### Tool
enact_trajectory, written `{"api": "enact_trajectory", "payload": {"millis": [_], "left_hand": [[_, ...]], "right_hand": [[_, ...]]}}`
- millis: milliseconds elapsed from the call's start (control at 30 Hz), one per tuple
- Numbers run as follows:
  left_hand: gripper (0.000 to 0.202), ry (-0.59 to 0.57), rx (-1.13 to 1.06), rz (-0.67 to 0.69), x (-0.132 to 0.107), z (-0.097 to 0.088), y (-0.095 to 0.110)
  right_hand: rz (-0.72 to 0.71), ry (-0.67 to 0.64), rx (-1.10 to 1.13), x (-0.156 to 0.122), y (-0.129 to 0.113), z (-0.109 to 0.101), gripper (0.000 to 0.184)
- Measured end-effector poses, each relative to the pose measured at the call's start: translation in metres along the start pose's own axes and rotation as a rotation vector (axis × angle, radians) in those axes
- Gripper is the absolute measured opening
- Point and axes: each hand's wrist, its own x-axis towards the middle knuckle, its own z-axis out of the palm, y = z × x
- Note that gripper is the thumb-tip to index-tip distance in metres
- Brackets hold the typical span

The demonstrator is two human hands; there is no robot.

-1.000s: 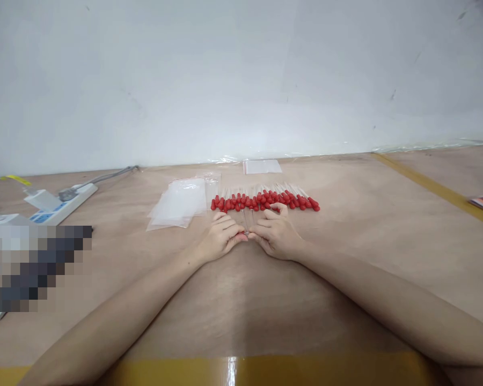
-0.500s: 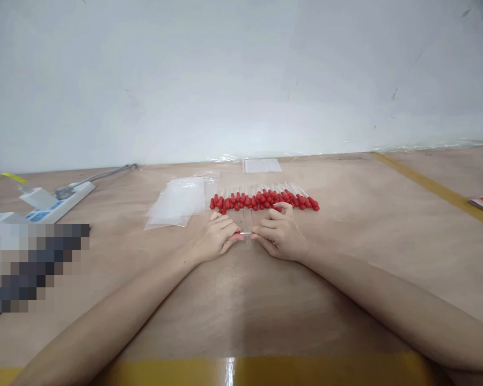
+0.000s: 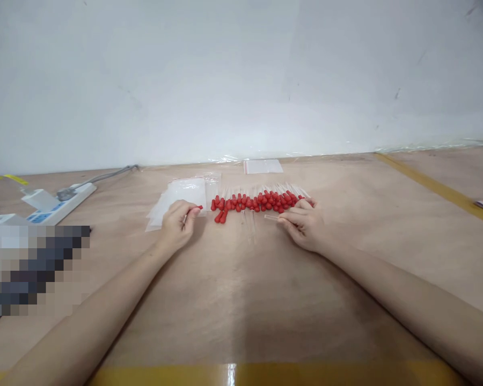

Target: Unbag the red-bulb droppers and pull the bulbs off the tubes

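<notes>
My left hand (image 3: pixel 177 224) is closed, pinching a red rubber bulb (image 3: pixel 200 207) whose tip shows past the fingers. It is over the right edge of a stack of clear plastic bags (image 3: pixel 156 210). My right hand (image 3: pixel 305 222) pinches a thin glass dropper tube (image 3: pixel 270 217) that points left, with no bulb on its visible end. Between the hands lies a row of glass droppers with red bulbs (image 3: pixel 261 201), bulbs toward me. Two loose red bulbs (image 3: pixel 221 216) lie in front of its left end. Bare glass tubes (image 3: pixel 248 228) lie near the middle.
A small zip bag (image 3: pixel 263 166) lies at the back near the wall (image 3: pixel 241 80). On the left are a power strip (image 3: pixel 73 198) with plugs and a grey cable, and a blurred-out patch. Yellow tape (image 3: pixel 426 179) crosses the wooden table (image 3: pixel 209 300) at right.
My hands have moved apart from the middle: the left went left and back with a red bulb, the right went right and slightly back with the glass tube.
</notes>
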Motion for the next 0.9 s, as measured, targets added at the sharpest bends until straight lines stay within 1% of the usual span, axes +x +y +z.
{"api": "enact_trajectory", "payload": {"millis": [100, 200, 267, 367, 500, 567, 633, 767, 833, 867, 900], "left_hand": [[0.018, -0.071, -0.003, -0.096, 0.004, 0.003, -0.004], [0.020, -0.067, 0.022, -0.206, 0.003, 0.011, -0.002], [0.020, -0.077, 0.018, -0.298, 0.002, 0.014, -0.002], [0.019, -0.114, -0.036, -0.427, 0.000, 0.016, -0.005], [0.027, -0.175, -0.124, -0.513, 0.001, 0.017, -0.005], [0.029, -0.183, -0.116, -0.529, 0.002, 0.016, -0.003], [0.028, -0.164, -0.050, -0.512, 0.002, 0.014, -0.002], [0.023, -0.120, 0.064, -0.359, 0.008, 0.011, -0.005], [0.023, -0.151, 0.066, -0.298, 0.017, 0.012, -0.009], [0.024, -0.178, 0.070, -0.299, 0.023, 0.013, -0.011], [0.025, -0.212, 0.088, -0.327, 0.030, 0.015, -0.014]], "right_hand": [[0.059, -0.059, -0.020, 0.001, 0.001, 0.002, 0.020], [0.094, -0.103, -0.043, 0.004, -0.007, 0.008, 0.020], [0.103, -0.097, -0.061, 0.006, -0.011, 0.012, 0.016], [0.078, -0.073, -0.111, 0.009, -0.016, 0.017, 0.013], [0.058, -0.078, -0.123, 0.010, -0.021, 0.019, 0.015], [0.049, -0.107, -0.103, 0.010, -0.024, 0.018, 0.017], [0.038, -0.146, -0.090, 0.010, -0.028, 0.016, 0.021], [-0.008, -0.207, -0.060, 0.010, -0.031, 0.012, 0.036], [-0.034, -0.217, -0.046, 0.010, -0.031, 0.012, 0.042], [-0.042, -0.216, -0.042, 0.010, -0.031, 0.012, 0.045], [-0.047, -0.213, -0.040, 0.009, -0.030, 0.012, 0.048]]}}
